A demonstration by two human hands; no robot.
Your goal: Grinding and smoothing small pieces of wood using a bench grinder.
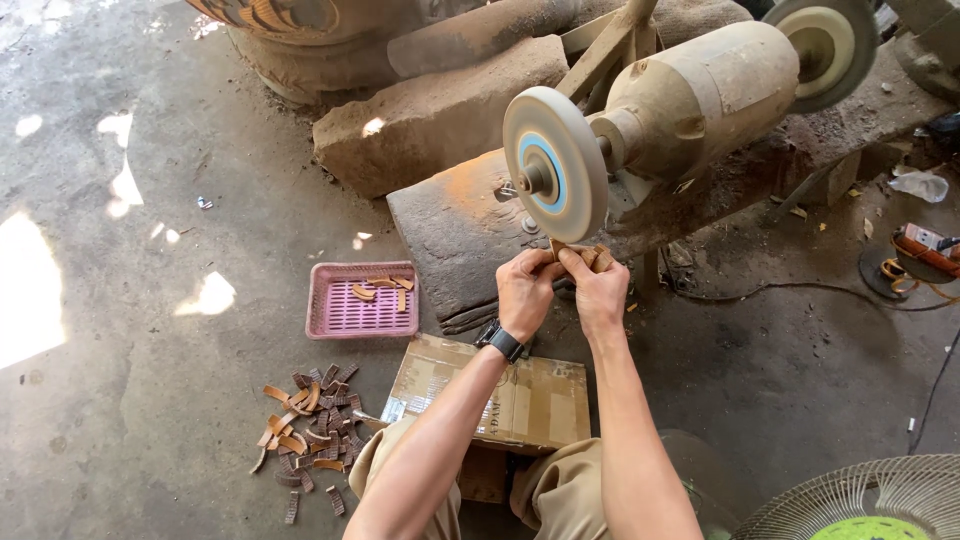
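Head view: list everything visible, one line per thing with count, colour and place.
Bench grinder: one, dusty beige, on a stone slab.
Grinding wheels: two, pale, one at each end.
Basket: one, pink, on the floor, left of the slab, holding a few brown pieces.
Pile of pieces: many, brown, on the floor, lower left.
Cardboard box: one, tan, under the forearms.
Fan: one, pale grille, bottom right.
Wristwatch: one, black, left wrist.
Small piece: brown, held under the near wheel by left hand and right hand.

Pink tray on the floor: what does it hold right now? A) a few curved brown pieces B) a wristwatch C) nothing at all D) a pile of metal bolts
A: the pink tray has a few curved brown pieces lying at its far edge.
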